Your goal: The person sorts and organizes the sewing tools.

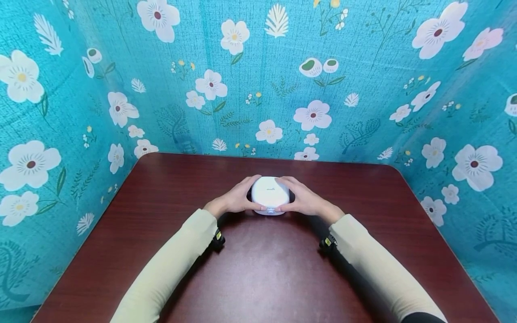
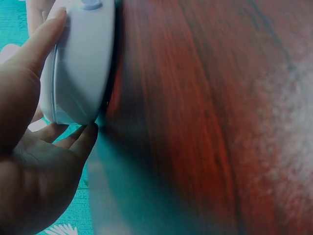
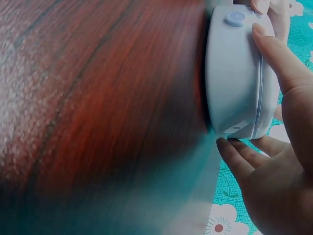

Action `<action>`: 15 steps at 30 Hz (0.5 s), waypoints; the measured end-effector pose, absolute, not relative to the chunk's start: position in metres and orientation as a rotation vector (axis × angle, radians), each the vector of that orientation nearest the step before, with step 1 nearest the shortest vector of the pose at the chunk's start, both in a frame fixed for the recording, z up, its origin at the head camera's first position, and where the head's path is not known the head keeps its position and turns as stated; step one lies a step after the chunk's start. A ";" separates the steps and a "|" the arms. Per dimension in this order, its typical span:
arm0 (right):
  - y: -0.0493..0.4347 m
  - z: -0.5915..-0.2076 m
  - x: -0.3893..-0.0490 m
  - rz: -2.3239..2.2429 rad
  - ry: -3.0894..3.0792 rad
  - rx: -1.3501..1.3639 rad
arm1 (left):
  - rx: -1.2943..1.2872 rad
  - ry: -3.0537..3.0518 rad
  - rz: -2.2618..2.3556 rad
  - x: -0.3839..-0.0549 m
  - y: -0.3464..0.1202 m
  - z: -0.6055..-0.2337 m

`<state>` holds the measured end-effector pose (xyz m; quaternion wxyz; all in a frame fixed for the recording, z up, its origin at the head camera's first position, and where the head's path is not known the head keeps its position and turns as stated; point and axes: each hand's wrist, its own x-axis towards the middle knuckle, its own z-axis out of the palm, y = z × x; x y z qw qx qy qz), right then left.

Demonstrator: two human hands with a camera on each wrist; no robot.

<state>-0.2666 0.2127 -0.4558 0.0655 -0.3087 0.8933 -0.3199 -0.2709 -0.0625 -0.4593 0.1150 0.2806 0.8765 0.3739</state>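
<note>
A white case [image 1: 269, 192] with rounded corners sits on the dark wooden table, small grey lettering on its top. My left hand [image 1: 238, 197] grips its left side, thumb at the front edge and fingers spread around the side. On the opposite side my right hand [image 1: 302, 198] holds it the same way, both thumbs close together near the front. In the right wrist view, a round bluish button [image 3: 235, 18] shows on the front, and a thin seam runs along the case's side. The left wrist view shows my fingertips against the lower end of the case [image 2: 80, 63].
The reddish-brown table [image 1: 266, 273] stretches around the case, with rounded far corners. A teal curtain [image 1: 250, 89] printed with white flowers hangs behind and at both sides. Small black devices are strapped at my left wrist [image 1: 218, 241] and right wrist [image 1: 327, 243].
</note>
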 end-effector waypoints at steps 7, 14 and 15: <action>0.216 -0.446 -0.263 -0.870 2.715 -0.966 | 0.839 2.592 1.088 -0.267 -0.063 -0.461; 0.240 -0.424 -0.261 -0.553 3.138 -0.932 | 0.827 2.930 1.102 -0.266 -0.083 -0.445; 0.245 -0.423 -0.261 -0.478 3.189 -0.888 | 0.832 2.993 1.084 -0.266 -0.087 -0.441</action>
